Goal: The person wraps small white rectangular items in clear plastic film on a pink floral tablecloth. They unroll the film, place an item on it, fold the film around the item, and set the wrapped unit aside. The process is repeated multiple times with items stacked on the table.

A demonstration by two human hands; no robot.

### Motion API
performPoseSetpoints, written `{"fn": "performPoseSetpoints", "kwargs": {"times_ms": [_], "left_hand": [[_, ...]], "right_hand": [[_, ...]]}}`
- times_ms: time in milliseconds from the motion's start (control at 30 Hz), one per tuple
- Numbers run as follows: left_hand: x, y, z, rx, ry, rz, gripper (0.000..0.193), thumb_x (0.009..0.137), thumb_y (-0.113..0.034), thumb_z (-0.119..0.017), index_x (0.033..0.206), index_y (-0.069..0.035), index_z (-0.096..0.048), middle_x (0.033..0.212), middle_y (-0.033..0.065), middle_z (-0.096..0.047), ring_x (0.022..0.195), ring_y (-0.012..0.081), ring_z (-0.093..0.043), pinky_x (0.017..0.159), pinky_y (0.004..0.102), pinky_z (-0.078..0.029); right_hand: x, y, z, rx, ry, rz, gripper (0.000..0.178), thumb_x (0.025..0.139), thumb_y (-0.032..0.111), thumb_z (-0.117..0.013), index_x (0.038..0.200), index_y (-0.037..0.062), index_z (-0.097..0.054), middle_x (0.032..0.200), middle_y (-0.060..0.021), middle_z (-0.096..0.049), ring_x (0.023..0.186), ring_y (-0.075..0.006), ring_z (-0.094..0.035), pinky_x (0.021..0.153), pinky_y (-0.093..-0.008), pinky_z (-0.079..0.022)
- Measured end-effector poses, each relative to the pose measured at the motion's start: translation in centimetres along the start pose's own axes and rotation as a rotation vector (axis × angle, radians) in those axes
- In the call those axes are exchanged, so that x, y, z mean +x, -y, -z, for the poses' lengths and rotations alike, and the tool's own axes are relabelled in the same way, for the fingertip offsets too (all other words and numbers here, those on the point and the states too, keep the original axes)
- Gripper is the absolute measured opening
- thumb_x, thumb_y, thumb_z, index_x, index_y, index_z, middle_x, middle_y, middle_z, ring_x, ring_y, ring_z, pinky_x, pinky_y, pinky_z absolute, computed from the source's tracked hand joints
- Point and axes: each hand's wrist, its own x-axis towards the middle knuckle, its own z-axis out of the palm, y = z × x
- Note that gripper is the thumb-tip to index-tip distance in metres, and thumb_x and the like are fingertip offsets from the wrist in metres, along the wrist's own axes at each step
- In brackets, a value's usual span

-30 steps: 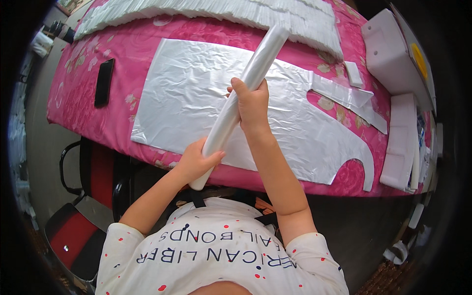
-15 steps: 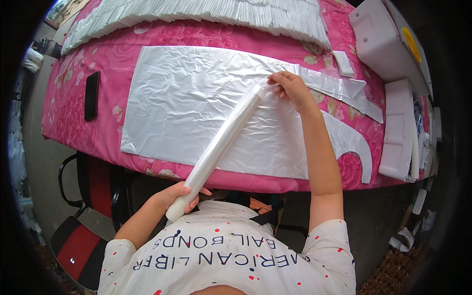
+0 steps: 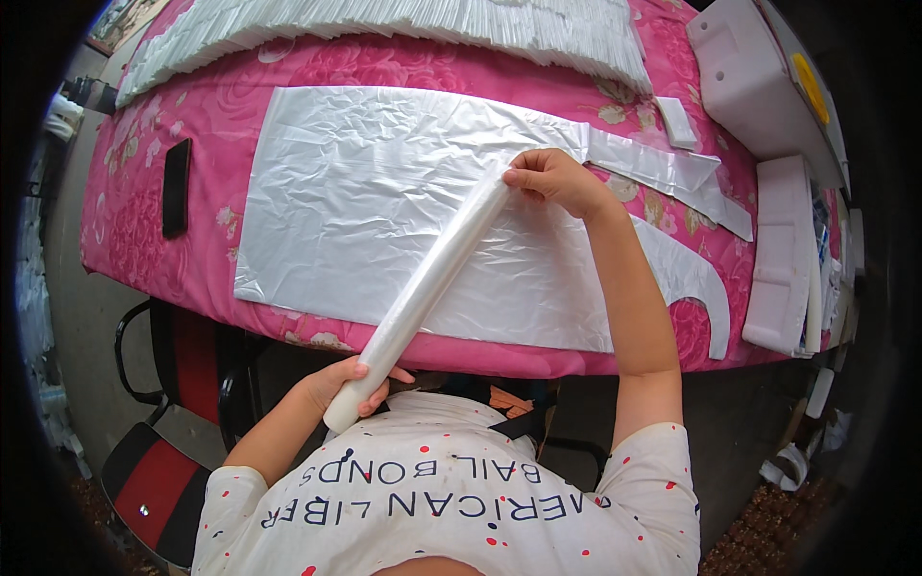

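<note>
A long roll of whitish plastic film (image 3: 434, 278) slants from near my body up over the table. Its lower end is gripped by my left hand (image 3: 357, 387), fingers wrapped round it just off the table's front edge. At the upper end, my right hand (image 3: 552, 182) pinches the rim between thumb and fingers. Beneath the roll, a stack of flat silvery-white plastic bags (image 3: 331, 197) lies on the pink flowered cloth. Two handle strips of the bags (image 3: 663, 170) reach to the right.
Tight rows of folded white plastic (image 3: 384, 21) line the table's far side. A black phone (image 3: 177, 188) lies at left. White foam boxes (image 3: 759, 86) and a small white block (image 3: 676, 123) stand at right. A red-and-black chair (image 3: 158, 480) is below left.
My right hand has closed in on the roll's upper end, and its fingers now pinch the rim. My left hand and the roll have barely moved.
</note>
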Motion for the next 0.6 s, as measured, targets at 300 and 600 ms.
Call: {"fn": "performPoseSetpoints", "kwargs": {"times_ms": [300,600], "left_hand": [[0.0,-0.1,0.1,0.004,0.001,-0.006,0.077,0.065,-0.046,-0.071,0.118,0.006,-0.049,0.064,0.0071,-0.055,0.049,0.0113,-0.053,0.047,0.0227,-0.045],[0.1,-0.1,0.2,-0.03,0.013,0.002,0.079,0.064,-0.045,-0.072,0.121,0.006,-0.047,0.064,0.0079,-0.055,0.048,0.0116,-0.053,0.046,0.0228,-0.045]], "right_hand": [[0.0,0.9,-0.1,0.268,0.006,-0.136,0.027,0.087,0.028,-0.058,0.094,0.0016,-0.058,0.072,-0.0015,-0.058,0.062,-0.0064,-0.058,0.048,-0.018,-0.042],[0.3,0.8,-0.5,0.108,0.049,-0.09,0.021,0.085,0.024,-0.062,0.087,0.0034,-0.061,0.07,-0.0003,-0.058,0.059,-0.0055,-0.055,0.05,-0.0188,-0.041]]}}
